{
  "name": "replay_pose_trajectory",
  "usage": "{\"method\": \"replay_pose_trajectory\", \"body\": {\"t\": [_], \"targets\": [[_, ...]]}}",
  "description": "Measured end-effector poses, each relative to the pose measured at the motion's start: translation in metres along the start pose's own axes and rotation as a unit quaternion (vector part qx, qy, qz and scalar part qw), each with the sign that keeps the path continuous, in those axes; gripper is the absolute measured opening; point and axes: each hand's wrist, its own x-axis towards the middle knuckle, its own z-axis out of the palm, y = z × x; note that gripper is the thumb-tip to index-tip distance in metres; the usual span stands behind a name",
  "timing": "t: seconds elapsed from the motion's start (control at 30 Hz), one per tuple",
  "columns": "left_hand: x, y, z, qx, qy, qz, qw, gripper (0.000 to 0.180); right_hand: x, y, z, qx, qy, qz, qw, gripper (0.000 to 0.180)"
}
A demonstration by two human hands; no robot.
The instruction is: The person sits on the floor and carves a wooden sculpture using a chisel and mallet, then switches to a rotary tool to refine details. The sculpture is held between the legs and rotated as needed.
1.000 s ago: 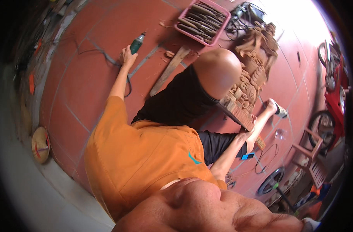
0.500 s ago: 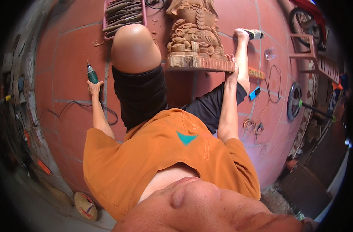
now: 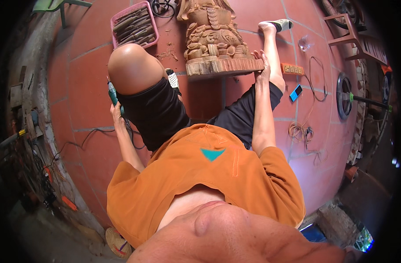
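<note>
Here the floor (image 3: 91, 83) is laid in large red-brown tiles with pale joints, and the person sits on it with legs spread. A carved wooden statue (image 3: 213, 39) stands upright on the tiles between the legs, on a rough block base. The right hand (image 3: 261, 65) lies with fingers spread and apart against the right end of that base, touching it. The left hand (image 3: 118, 115) is closed around a green-handled power tool (image 3: 112, 94), held low just beside the raised left knee; a dark cord (image 3: 84, 136) trails from there across the tiles toward the left. Behind the knee a pink tray (image 3: 148, 19) holds a row of chisels, with wood chips scattered near it. To the right of the statue lie an orange power strip (image 3: 292, 69), a blue phone (image 3: 295, 93) and a loose coil of cable (image 3: 302, 131). A low wall with clutter runs along the left edge, and a woven straw hat (image 3: 117, 242) rests by it.
</note>
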Motion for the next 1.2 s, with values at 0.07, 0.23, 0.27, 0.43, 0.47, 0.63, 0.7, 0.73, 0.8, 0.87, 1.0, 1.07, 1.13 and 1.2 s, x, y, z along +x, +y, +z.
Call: {"method": "replay_pose_trajectory", "body": {"t": [0.07,0.23,0.27,0.43,0.47,0.63,0.7,0.73,0.8,0.87,1.0,1.07,1.13,1.2], "targets": [[-0.009,0.026,0.019,-0.006,-0.033,0.013,0.999,0.031,-0.013,-0.009,-0.003,-0.022,0.019,-0.03,0.999,0.029],[-0.057,0.121,0.074,-0.006,-0.057,0.081,0.995,0.036,-0.017,-0.025,0.004,-0.161,0.032,-0.141,0.976,0.026],[-0.074,0.146,0.084,0.013,-0.041,0.097,0.994,0.038,-0.022,-0.027,0.017,-0.157,0.046,-0.142,0.976,0.024],[-0.134,0.234,0.105,0.135,-0.069,0.183,0.972,0.048,-0.057,-0.049,0.071,-0.165,0.001,-0.209,0.964,0.02],[-0.15,0.25,0.114,0.149,-0.07,0.197,0.967,0.052,-0.07,-0.053,0.091,-0.154,-0.01,-0.192,0.969,0.02],[-0.193,0.291,0.15,0.174,-0.154,0.247,0.941,0.068,-0.121,-0.026,0.153,-0.147,-0.141,-0.1,0.974,0.022],[-0.209,0.294,0.172,0.173,-0.199,0.229,0.937,0.071,-0.146,-0.005,0.17,-0.109,-0.224,-0.019,0.968,0.026],[-0.205,0.288,0.171,0.174,-0.217,0.186,0.942,0.073,-0.163,-0.002,0.184,-0.114,-0.262,0.023,0.958,0.029],[-0.208,0.273,0.195,0.21,-0.246,0.172,0.93,0.07,-0.185,0.009,0.198,-0.107,-0.362,0.061,0.924,0.038],[-0.222,0.259,0.235,0.226,-0.283,0.147,0.921,0.077,-0.196,0.017,0.203,-0.062,-0.419,0.099,0.901,0.054],[-0.231,0.219,0.273,0.279,-0.383,0.079,0.877,0.077,-0.212,0.021,0.191,-0.006,-0.41,0.156,0.898,0.066],[-0.233,0.196,0.281,0.317,-0.409,0.069,0.853,0.076,-0.219,0.02,0.181,-0.007,-0.404,0.169,0.899,0.078],[-0.232,0.18,0.289,0.345,-0.433,0.064,0.83,0.074,-0.224,0.02,0.162,0.022,-0.367,0.226,0.902,0.078],[-0.232,0.166,0.294,0.364,-0.443,0.088,0.815,0.074,-0.227,0.034,0.145,0.051,-0.308,0.267,0.912,0.069]]}}
